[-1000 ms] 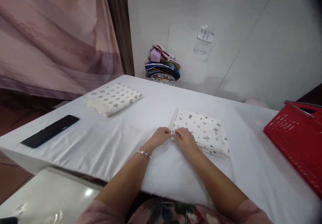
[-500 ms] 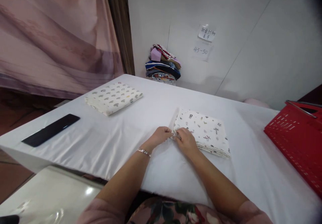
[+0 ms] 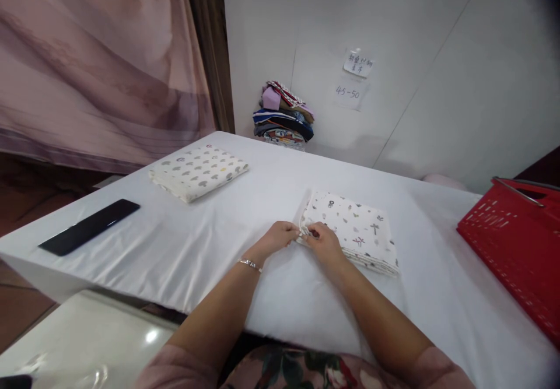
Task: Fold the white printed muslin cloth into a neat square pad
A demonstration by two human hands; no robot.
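Observation:
A folded white cloth (image 3: 350, 223) with small printed figures and palm trees lies on the white-covered table (image 3: 271, 185), right of centre. At its near left corner, my left hand (image 3: 280, 236) pinches the edge between thumb and fingers. My right hand (image 3: 322, 243) is closed on the same corner, close beside the left one, with its fingertips on the layered edge. The layers between the fingertips are partly hidden. Farther left, a second folded cloth (image 3: 199, 173) with grey mushroom-like shapes rests flat, apart from both hands.
A black phone-like slab (image 3: 90, 225) lies near the table's left edge. On the right stands a red perforated basket (image 3: 516, 249) with a metal handle. Behind the table, a stack of folded clothes (image 3: 284, 115) sits by the wall. A pale glossy surface (image 3: 83, 336) is at lower left.
Both hands stay at the cloth's corner. The right fingertips have shifted slightly left, nearer to the left fingertips. The view has tilted a little.

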